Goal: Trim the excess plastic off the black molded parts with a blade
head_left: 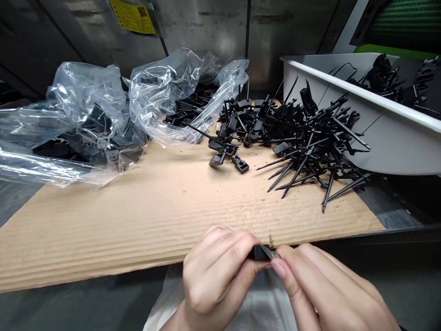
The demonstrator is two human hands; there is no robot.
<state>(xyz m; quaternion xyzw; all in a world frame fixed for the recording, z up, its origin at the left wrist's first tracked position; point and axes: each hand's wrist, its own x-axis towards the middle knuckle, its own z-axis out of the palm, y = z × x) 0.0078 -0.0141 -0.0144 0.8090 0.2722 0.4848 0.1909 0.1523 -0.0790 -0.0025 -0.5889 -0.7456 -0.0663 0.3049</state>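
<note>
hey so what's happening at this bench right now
A person's left hand holds a small black part just off the front edge of the cardboard sheet, while the right hand pinches a thin blade-like piece against it. Farther back lie a loose heap of black plastic pieces and two clear bags with more dark parts inside. A light grey bin at the right holds black pieces too.
</note>
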